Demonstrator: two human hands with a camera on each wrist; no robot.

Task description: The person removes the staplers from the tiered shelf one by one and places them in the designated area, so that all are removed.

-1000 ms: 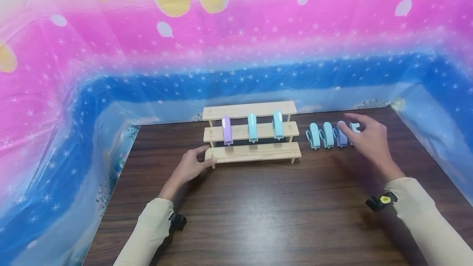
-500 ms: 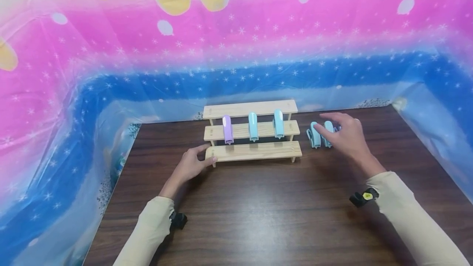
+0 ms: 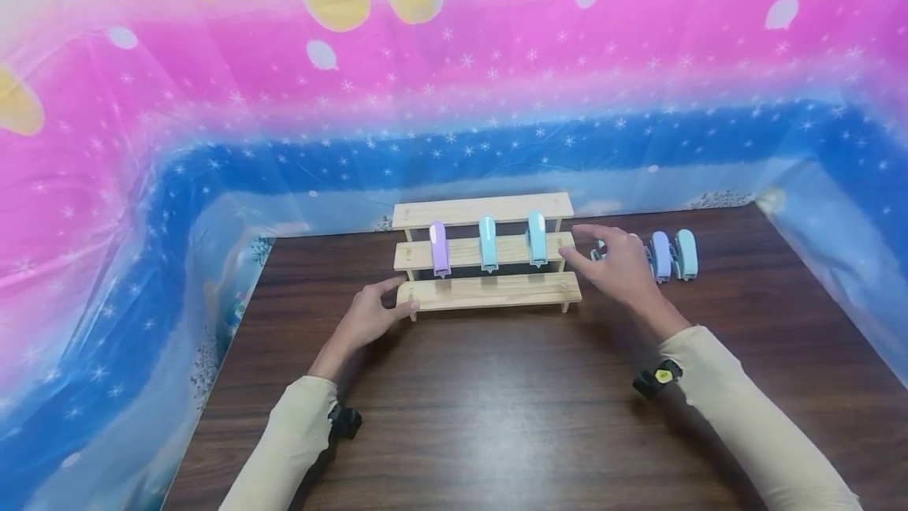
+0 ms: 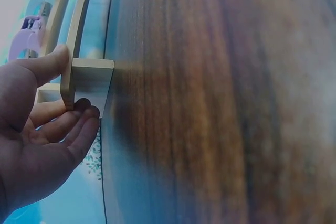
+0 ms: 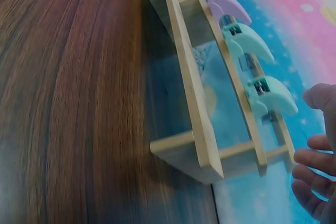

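My left hand point(image 3: 365, 318) pinches the left end of the lowest board of a three-tier wooden display shelf point(image 3: 489, 290), thumb on top and fingers beneath it in the left wrist view. Across the middle tier stand a purple stapler point(image 3: 439, 249) and two teal staplers, one at the centre point(image 3: 488, 243) and one near the right end point(image 3: 537, 238). Beside that end is my right hand point(image 3: 620, 266), its thumb and fingers spread apart with nothing between them. In the right wrist view the fingers point(image 5: 315, 158) overlap the upper tiers' near end.
Several more staplers stand in a row on the dark wood table point(image 3: 454, 416), right of the shelf. A lavender one point(image 3: 661, 256) and a pale teal one point(image 3: 686, 254) show fully; my right hand partly hides the others. A patterned cloth point(image 3: 454, 132) hangs behind.
My right hand has moved left from over the row of staplers to the shelf's right end, uncovering the row's right-hand staplers. My left hand stays on the shelf's lowest board.
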